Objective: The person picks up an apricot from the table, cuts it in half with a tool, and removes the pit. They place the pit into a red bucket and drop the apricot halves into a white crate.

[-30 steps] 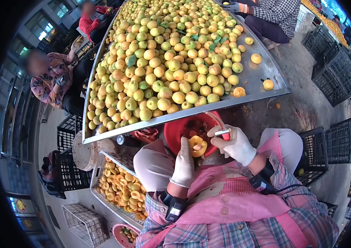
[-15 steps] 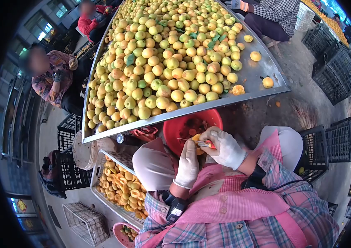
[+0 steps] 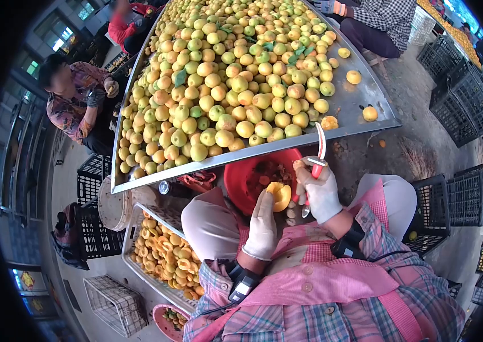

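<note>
My left hand [image 3: 261, 227], in a white glove, holds a split-open apricot [image 3: 279, 196] at its fingertips, the orange hollow inside facing up. My right hand [image 3: 320, 195], gloved too, is closed round a red-handled knife [image 3: 321, 142]. Its pale curved blade points up towards the metal table edge, and a small metal tip shows below the hand. Under both hands sits a red basin [image 3: 241, 181] with dark scraps and orange bits inside. By my left knee, a white crate [image 3: 133, 251] holds many opened apricot halves.
Whole apricots [image 3: 219, 91] are heaped on the metal table [image 3: 383, 108] ahead. Black crates [image 3: 463, 94] stand along the right. An empty white crate [image 3: 113, 305] and a pink basin [image 3: 167, 328] lie at lower left. Other people sit around the table.
My hands have moved apart. The apricot now lies open in the left hand, and the knife in my right hand has swung to point its blade upward.
</note>
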Tool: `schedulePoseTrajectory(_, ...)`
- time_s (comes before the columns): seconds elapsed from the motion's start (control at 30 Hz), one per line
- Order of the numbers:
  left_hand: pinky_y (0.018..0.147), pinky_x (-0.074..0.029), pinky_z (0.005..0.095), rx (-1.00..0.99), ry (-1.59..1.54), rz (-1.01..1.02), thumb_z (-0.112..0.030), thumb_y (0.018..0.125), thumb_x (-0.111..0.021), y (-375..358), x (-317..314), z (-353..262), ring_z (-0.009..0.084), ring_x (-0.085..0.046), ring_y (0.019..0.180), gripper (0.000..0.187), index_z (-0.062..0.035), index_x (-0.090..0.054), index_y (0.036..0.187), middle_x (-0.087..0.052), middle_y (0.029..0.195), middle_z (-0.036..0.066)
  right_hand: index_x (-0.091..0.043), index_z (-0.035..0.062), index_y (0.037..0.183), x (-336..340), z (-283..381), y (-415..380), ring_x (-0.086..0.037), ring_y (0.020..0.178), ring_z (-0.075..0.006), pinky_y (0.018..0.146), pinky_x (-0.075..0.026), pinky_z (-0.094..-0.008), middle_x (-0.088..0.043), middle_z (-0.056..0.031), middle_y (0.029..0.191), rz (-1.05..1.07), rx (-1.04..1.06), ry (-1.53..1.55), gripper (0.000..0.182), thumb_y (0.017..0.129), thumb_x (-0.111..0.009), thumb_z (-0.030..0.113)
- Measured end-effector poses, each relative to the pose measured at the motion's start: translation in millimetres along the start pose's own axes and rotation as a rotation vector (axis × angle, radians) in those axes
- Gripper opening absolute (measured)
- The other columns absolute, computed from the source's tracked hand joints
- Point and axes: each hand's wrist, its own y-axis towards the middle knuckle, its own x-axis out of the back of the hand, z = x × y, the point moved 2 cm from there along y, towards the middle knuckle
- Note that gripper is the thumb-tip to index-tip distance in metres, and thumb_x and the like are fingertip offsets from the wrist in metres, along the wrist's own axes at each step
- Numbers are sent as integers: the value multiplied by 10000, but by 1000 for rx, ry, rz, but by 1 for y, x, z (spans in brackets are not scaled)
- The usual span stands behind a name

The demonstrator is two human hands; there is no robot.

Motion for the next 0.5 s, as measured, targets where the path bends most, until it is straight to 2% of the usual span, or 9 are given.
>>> schedulePoseTrajectory(0.03,617,-460,248,-8,112,7,-351,1045,-303,3,15,11,137,-547,676,416,-13,-469,1222,-572,891,55,-581,66,985,-1,4,-2,-538,539,-68,376,-410,-215,-577,-15,799,13,2,69,110,943,-608,163)
schedulePoseTrajectory(0.07,641,-466,255,-15,224,14,-345,1041,-309,5,17,5,147,-556,700,409,-14,-468,1222,-574,910,65,-581,66,985,1,5,-2,-538,539,-68,376,-410,-215,-577,-15,799,14,3,68,110,943,-608,163)
schedulePoseTrajectory(0.1,690,-480,274,167,-171,-2,-352,1022,-352,1,8,-7,152,-564,745,402,-26,-472,1223,-581,917,82,-576,70,981,4,5,-3,-549,549,-75,386,-419,-215,-577,-16,796,89,17,113,104,946,-602,165)
schedulePoseTrajectory(0.13,690,-480,274,166,-172,-3,-352,1022,-352,3,12,-3,152,-564,745,402,-26,-472,1223,-581,917,82,-571,75,976,6,5,-3,-560,560,-82,396,-428,-215,-578,-17,794,163,30,158,99,950,-596,167)
schedulePoseTrajectory(0.23,739,-490,299,99,-80,5,-309,991,-410,5,24,3,165,-571,782,393,-34,-455,1268,-581,970,94,-570,79,968,12,-4,0,-575,561,-93,394,-433,-221,-594,-23,805,216,-21,211,109,959,-582,187)
schedulePoseTrajectory(0.3,846,-504,329,196,-325,122,-172,968,-445,3,16,-13,208,-618,893,390,-32,-411,1330,-551,1148,120,-570,81,965,13,-8,1,-576,544,-99,393,-435,-222,-608,-32,819,260,-105,286,116,962,-578,197)
schedulePoseTrajectory(0.43,886,-514,326,210,-302,88,-60,956,-443,-2,17,-21,207,-628,965,435,-60,-370,1385,-546,1183,113,-573,79,974,13,-13,3,-594,555,-95,389,-436,-212,-611,-31,818,307,-137,332,80,958,-573,157)
schedulePoseTrajectory(0.5,899,-515,327,190,-296,72,-52,956,-447,-4,21,-20,204,-628,973,433,-60,-372,1382,-547,1183,110,-570,84,962,9,-10,-1,-584,545,-89,387,-433,-209,-602,-26,803,264,-152,270,78,956,-579,162)
